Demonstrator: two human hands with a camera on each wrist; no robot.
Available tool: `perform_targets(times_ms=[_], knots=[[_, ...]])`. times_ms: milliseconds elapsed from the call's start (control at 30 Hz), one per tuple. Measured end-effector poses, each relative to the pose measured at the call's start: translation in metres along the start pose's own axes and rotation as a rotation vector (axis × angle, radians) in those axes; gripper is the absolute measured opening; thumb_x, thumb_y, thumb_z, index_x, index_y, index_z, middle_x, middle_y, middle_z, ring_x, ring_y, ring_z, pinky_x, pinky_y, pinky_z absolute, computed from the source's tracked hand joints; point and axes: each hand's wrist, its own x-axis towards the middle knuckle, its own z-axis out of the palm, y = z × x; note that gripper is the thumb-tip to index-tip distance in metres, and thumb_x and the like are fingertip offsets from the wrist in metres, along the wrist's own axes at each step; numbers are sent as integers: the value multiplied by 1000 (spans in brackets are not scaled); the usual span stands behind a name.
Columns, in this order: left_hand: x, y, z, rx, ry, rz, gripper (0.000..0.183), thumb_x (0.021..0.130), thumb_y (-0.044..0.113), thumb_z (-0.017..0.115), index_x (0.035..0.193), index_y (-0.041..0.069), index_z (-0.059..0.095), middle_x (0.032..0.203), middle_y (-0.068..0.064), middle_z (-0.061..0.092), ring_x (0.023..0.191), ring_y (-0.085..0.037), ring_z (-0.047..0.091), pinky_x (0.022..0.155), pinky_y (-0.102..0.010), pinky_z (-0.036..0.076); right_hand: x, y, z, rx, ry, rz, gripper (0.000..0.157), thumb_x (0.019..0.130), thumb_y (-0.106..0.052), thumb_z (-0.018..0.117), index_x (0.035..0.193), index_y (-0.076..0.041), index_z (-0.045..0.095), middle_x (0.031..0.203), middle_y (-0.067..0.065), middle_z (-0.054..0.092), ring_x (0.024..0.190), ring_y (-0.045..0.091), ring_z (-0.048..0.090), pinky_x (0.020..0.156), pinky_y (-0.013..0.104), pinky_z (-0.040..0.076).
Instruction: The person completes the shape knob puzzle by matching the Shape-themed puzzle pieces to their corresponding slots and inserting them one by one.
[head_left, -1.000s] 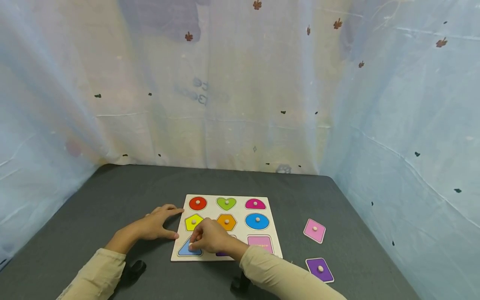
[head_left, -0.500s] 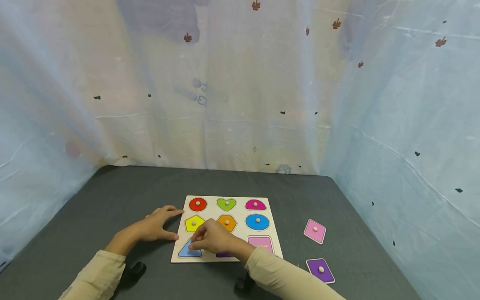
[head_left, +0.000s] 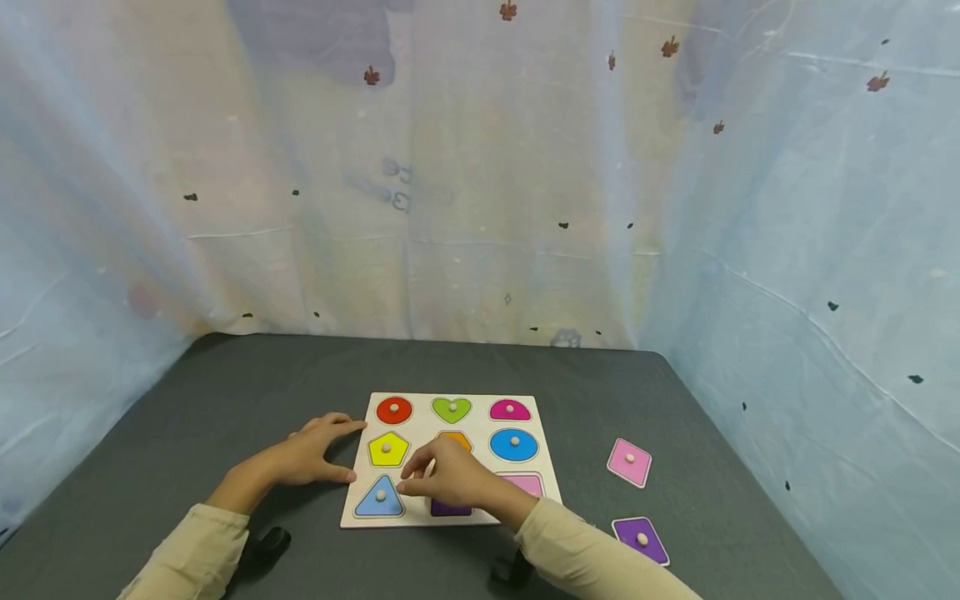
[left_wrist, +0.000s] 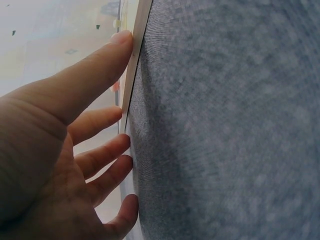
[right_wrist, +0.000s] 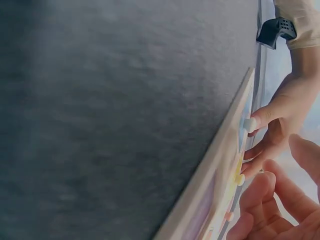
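A cream shape-puzzle board (head_left: pixel 422 427) lies on the dark table. My left hand (head_left: pixel 315 450) touches its left edge with thumb and forefinger; the left wrist view shows these fingers (left_wrist: pixel 97 120) spread against the board's side. Just right of the blue triangle piece (head_left: pixel 380 502) and its round knob, my right hand (head_left: pixel 453 479) hovers over the board, fingers loosely bent around nothing. It partly covers the orange hexagon (head_left: pixel 456 437), a purple area (head_left: pixel 450 508) and a pink area (head_left: pixel 528 483). Yellow pentagon (head_left: pixel 388 450) and blue oval (head_left: pixel 514 445) pieces sit in the middle row.
A pink knobbed piece (head_left: pixel 628 463) and a purple knobbed piece (head_left: pixel 639 542) lie on the table right of the board. Red circle (head_left: pixel 393 410), green heart (head_left: pixel 451 409) and magenta half-round (head_left: pixel 510 410) pieces fill the back row. A patterned curtain (head_left: pixel 480 208) hangs behind the table.
My right hand has let go of the triangle's knob and moved right, away from it, uncovering the triangle. The left hand stays at the board's edge.
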Motion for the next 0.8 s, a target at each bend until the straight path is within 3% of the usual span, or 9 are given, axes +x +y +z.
perform_targets(times_ms=[233, 567, 800], knots=[[0, 2, -1, -2, -7, -18, 88, 79, 45, 84, 151, 12, 47, 149, -25, 42, 136, -52, 38, 98, -87, 23, -12, 10, -5, -6, 47, -12, 13, 88, -22, 79, 91, -9, 79, 79, -8, 60, 74, 2, 52, 65, 16, 48], [0, 1, -1, -9, -1, -9, 88, 79, 45, 84, 151, 11, 47, 149, -24, 43, 136, -51, 38, 98, -87, 23, -25, 16, -30, -8, 46, -31, 15, 92, -25, 74, 96, -11, 79, 85, -4, 69, 67, 12, 56, 57, 19, 47], [-1, 2, -1, -11, -7, -23, 88, 79, 45, 85, 152, 12, 46, 150, -25, 42, 137, -52, 38, 99, -86, 24, -35, 24, -46, 1, 61, -51, 16, 93, -24, 73, 97, -10, 79, 89, 0, 74, 61, 6, 54, 56, 20, 47]])
